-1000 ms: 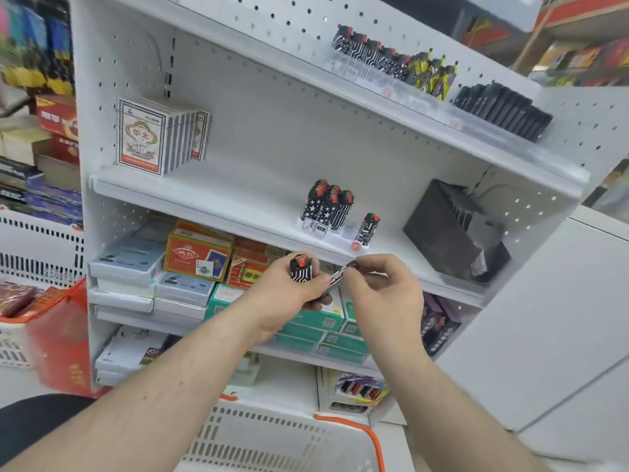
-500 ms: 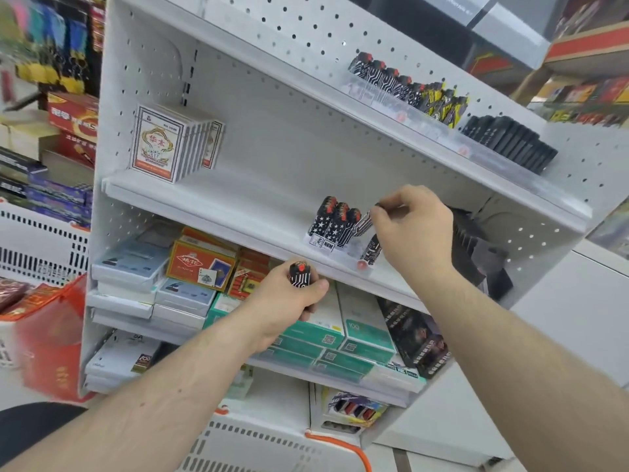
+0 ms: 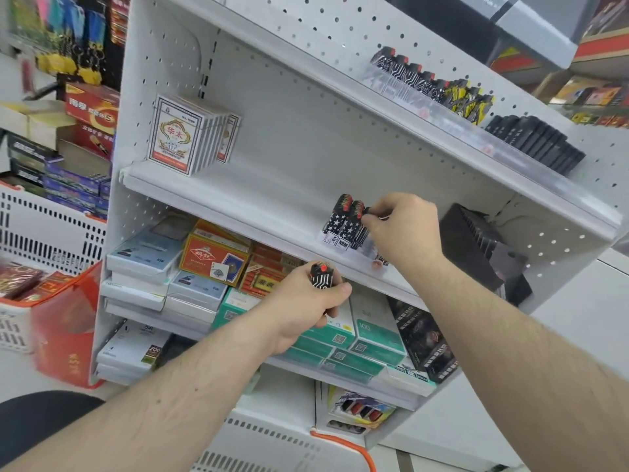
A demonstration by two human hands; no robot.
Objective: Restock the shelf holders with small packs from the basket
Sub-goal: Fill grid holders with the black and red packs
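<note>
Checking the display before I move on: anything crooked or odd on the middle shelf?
One small pack sits apart at the shelf's front edge, below the right hand, outside the upright star-patterned row. Otherwise nothing stands out.

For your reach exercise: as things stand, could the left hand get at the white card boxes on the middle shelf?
Probably not yet: the left hand grips a patterned pack, so its fingers are occupied. The shelf before the white card boxes looks open.

Bright, even, diffuse overhead lighting; the white shelf unit (image 3: 289,158) shows only soft shadows beneath each shelf. Wide-angle distortion tilts and bows the uprights (most strongly toward 1 and 11 o'clock). Motion blur smears the red box (image 3: 64,321) at 9 o'clock; the centre is sharp.
</note>
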